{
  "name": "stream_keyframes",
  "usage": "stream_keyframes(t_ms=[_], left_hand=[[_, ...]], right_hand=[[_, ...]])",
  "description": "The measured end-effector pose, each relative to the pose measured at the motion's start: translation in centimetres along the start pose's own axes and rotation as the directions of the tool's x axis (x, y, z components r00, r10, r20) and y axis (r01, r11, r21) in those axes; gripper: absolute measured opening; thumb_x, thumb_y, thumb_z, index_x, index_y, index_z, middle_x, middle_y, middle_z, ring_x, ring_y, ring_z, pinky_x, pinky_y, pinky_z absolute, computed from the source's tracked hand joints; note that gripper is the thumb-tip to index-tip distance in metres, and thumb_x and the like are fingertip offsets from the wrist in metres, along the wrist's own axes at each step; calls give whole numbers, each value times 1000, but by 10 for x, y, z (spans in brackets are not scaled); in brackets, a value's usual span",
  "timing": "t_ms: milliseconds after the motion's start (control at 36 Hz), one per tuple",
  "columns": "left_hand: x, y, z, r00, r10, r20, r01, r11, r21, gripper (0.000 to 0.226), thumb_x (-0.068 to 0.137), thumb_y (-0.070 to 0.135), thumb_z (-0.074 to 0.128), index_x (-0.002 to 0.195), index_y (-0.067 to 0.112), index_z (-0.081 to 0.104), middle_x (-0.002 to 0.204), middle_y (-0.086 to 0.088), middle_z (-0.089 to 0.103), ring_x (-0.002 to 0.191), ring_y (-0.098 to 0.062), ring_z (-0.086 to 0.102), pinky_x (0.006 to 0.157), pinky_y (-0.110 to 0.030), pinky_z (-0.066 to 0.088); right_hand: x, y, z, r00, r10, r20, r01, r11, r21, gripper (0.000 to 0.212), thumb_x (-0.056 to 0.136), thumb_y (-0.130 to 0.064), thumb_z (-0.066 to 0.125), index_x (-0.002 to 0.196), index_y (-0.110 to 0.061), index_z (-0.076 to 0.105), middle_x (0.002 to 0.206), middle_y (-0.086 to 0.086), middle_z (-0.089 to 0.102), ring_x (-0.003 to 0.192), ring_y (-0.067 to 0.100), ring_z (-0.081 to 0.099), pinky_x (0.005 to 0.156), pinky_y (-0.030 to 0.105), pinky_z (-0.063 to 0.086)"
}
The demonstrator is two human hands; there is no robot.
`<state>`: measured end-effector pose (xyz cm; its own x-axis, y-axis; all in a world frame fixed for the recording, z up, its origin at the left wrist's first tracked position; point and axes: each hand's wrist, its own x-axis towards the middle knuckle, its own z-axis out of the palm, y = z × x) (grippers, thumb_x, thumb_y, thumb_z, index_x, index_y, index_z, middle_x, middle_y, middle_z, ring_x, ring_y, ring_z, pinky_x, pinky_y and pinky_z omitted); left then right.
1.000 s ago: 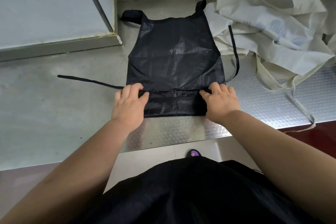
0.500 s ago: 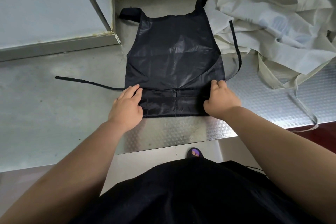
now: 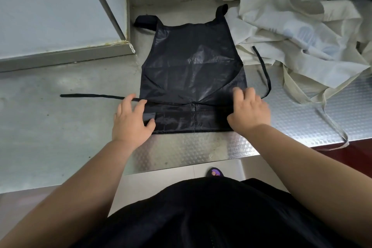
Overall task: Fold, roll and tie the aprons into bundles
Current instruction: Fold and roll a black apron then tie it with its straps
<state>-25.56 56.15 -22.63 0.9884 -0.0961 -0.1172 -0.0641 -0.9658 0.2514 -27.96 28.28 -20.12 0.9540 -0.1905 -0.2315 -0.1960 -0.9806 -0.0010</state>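
The steel worktop [image 3: 70, 127] carries everything, part smooth, part embossed near its front edge. At the bottom of the view is the person's own dark garment [image 3: 201, 217].

A heap of cream aprons [image 3: 291, 26] lies crumpled at the right rear, as before, with one cream strap trailing over the worktop's edge.

The black apron [image 3: 191, 62] lies flat in the middle of the worktop, bib pointing away and touching the cream heap on its right side. It has not shifted since a second ago. Its near hem is turned up into a folded band [image 3: 191, 121], and a narrower edge now shows across that band which was not plain earlier.

The left hand [image 3: 130, 123] was bunched at the band's left end; now it is released and spread flat, thumb pressing the band and fingertips reaching the tie.

The right hand [image 3: 249, 112] has slid from the band's right end up to its top edge. Its fingers are bent and blurred, so I cannot tell whether they pinch the cloth or only press it.

The left tie [image 3: 90, 96] runs out straight to the left. The right tie [image 3: 265, 74] loops beside the cream heap.
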Motion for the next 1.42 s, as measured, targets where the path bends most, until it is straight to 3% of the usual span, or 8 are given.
stream_keyframes(t_ms=[194,361,528,694,917,1083,1250,1417], left_hand=[[-8,3,4,911,410,-38,-410,912,9,27,73,-3,62,94,11,72,96,-5,67,79,-33,65,72,-40,51],[-12,4,-1,923,311,226,-328,944,42,71,71,69,60,124,23,54,127,8,49,116,-17,48,102,-36,33],[1,5,-8,947,297,122,-301,953,19,37,80,36,57,114,22,60,116,5,61,107,-21,56,99,-32,29],[14,4,-23,977,27,213,55,928,-367,7,87,21,61,92,26,62,92,9,67,90,-18,61,80,-28,44],[28,7,-10,970,-177,166,230,887,-400,22,88,30,63,106,19,59,102,-1,62,90,-20,55,76,-26,37],[39,15,-6,914,-362,182,402,868,-292,23,90,32,60,101,13,60,101,-8,62,89,-25,54,71,-28,36],[35,16,-4,897,-425,120,442,868,-227,25,94,18,50,112,1,47,114,-20,56,105,-38,52,74,-34,36],[21,17,2,965,-235,-113,218,965,-148,46,86,4,56,130,12,45,128,-19,41,116,-39,41,91,-45,40]], right_hand=[[-9,4,15,926,-345,155,342,939,45,35,94,-22,42,125,-16,56,123,4,51,108,26,53,88,32,44],[-19,19,18,910,-362,204,378,925,-41,73,87,-66,38,147,-28,25,154,-4,23,136,20,31,110,34,18],[-11,15,8,926,-368,88,372,928,-27,42,99,-47,28,124,-20,51,127,-2,59,115,24,52,95,31,29],[-3,30,-8,946,-302,119,297,953,51,43,89,-57,45,107,-18,48,91,4,65,88,28,61,61,30,39],[14,21,-3,979,-175,108,175,984,10,45,96,-48,41,127,-17,53,126,8,47,118,31,44,99,39,33],[25,21,6,988,27,155,-48,990,132,38,99,-40,37,131,-18,41,126,11,51,113,33,51,96,43,33],[21,21,16,997,-28,71,26,999,25,29,100,-19,37,126,-19,48,130,11,43,117,35,44,97,42,34],[6,15,13,963,-257,85,258,966,-2,69,87,-68,36,138,-22,44,146,-2,40,133,23,33,111,41,15]])
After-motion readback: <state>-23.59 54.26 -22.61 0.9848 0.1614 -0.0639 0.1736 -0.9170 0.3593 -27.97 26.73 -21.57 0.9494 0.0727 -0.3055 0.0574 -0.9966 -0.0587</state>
